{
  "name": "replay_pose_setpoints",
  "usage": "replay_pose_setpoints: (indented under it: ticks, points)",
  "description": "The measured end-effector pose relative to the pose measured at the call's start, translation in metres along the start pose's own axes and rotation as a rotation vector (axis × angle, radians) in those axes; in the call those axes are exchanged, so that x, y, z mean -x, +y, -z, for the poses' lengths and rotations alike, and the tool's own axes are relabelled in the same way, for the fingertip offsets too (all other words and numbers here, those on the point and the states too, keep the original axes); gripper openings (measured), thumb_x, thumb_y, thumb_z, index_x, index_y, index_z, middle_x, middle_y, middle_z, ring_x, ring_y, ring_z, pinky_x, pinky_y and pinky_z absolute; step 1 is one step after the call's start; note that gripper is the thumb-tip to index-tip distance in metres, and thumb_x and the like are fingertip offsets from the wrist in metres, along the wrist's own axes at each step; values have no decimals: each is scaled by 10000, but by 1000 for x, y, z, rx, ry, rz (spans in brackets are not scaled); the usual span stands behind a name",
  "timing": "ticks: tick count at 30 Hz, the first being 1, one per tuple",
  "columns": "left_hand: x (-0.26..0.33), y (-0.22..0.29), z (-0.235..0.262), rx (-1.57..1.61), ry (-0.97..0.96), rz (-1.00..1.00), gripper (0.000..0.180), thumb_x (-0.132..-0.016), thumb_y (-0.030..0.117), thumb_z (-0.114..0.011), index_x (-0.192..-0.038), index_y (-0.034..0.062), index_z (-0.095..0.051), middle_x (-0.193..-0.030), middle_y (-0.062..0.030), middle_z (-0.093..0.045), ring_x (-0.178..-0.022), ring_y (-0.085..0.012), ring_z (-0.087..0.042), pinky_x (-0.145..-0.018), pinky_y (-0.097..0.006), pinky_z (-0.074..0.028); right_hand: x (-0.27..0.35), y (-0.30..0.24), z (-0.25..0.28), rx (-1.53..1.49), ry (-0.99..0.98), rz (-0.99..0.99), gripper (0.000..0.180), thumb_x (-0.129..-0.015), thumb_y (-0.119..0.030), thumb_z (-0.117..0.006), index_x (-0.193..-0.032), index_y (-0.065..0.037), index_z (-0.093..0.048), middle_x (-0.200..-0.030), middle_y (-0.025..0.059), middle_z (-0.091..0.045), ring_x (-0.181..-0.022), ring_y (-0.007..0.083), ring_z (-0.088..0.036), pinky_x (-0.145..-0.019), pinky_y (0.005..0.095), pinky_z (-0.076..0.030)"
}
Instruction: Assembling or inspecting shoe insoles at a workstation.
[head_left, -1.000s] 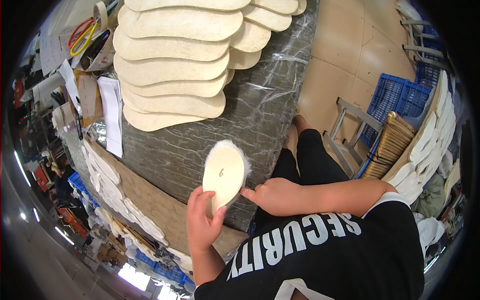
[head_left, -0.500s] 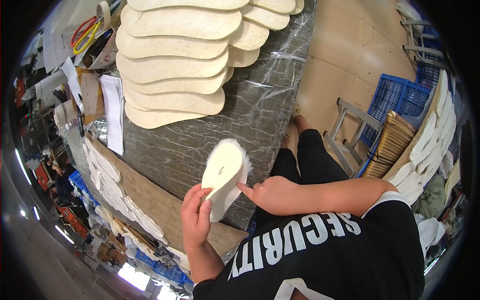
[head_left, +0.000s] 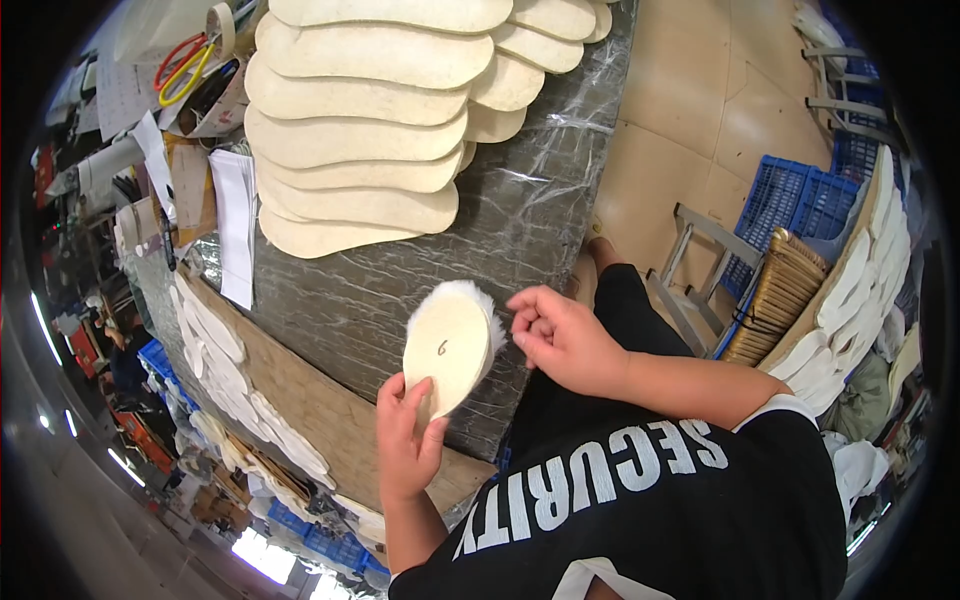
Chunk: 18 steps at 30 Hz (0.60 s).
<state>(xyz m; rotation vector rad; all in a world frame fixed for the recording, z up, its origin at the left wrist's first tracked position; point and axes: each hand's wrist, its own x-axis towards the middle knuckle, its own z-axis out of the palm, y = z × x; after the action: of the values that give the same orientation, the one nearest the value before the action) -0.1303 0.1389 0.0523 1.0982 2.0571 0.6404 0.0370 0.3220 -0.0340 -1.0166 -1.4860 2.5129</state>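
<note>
My left hand (head_left: pixel 412 440) is closed on the narrow end of a cream insole (head_left: pixel 447 350), thumb and fingers pinching it over the table. The insole's flat face is up, with a small dark mark on it. White fleece fringes its far and right edges; whether more than one piece is in the grip I cannot tell. Just right of the fleece, apart from it, is my right hand (head_left: pixel 570 340). Its index finger and thumb are apart, the other fingers are bent, and nothing shows between them. Overlapping rows of cream insoles (head_left: pixel 360 85) lie farther up the table.
A dark, plastic-covered table (head_left: pixel 350 300) spans the middle. White paper slips (head_left: pixel 233 225), yellow-and-red-handled scissors (head_left: pixel 183 75) and a tape roll (head_left: pixel 221 28) lie at left. White pieces rest on a brown board (head_left: pixel 310 410). Blue crates (head_left: pixel 790 205) and a woven seat (head_left: pixel 775 300) stand right.
My right hand has come off the insole's right edge, moving up and right. The narrow end of the insole looks drawn together in my left hand, and the lower white part no longer shows.
</note>
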Motion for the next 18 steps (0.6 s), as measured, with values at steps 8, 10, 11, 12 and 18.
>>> replay_pose_setpoints:
  ticks: [8, 10, 11, 12, 18]
  points:
    - [15, 1, -16, -269, 164, -99, 797, -635, 91, -825, -1325, 38, -431, -1184, -191, -519, -1029, -363, -539, -863, -430, -459, -22, -13, -1, -140, -186, 212, 326, -1007, -176, -445, -1262, 20, -496, -1121, 96, -603, -1004, 128, -564, -877, 295, -475]
    - [14, 1, -16, -282, 216, -146, 820, -627, 112, -836, -1331, 41, -421, -1171, -182, -532, -1004, -362, -550, -843, -434, -466, -27, -15, 1, -319, -317, 73, 403, -939, -128, -571, -1304, 8, -469, -1168, 105, -595, -1079, 143, -548, -937, 307, -456]
    - [14, 0, -15, -293, 199, -149, 843, -620, 133, -847, -1336, 44, -411, -1159, -173, -544, -980, -361, -561, -822, -438, -472, -29, -15, 2, -400, -353, -23, 468, -905, -104, -633, -1325, 3, -456, -1191, 109, -590, -1117, 151, -540, -967, 313, -447]
    - [13, 0, -15, -294, 238, -162, 843, -620, 133, -847, -1336, 44, -411, -1159, -173, -544, -980, -361, -561, -822, -438, -472, -32, -15, 3, -319, -373, -12, 589, -827, -57, -716, -1345, -14, -440, -1205, 116, -584, -1129, 155, -542, -977, 312, -448]
    - [11, -1, -11, -342, 189, -209, 816, -652, 159, -835, -1333, 30, -405, -1136, -159, -561, -928, -347, -577, -793, -444, -477, -43, -16, 5, -167, -436, -85, 464, -816, -11, -688, -1255, -32, -538, -1158, 73, -619, -1057, 129, -576, -925, 292, -469]
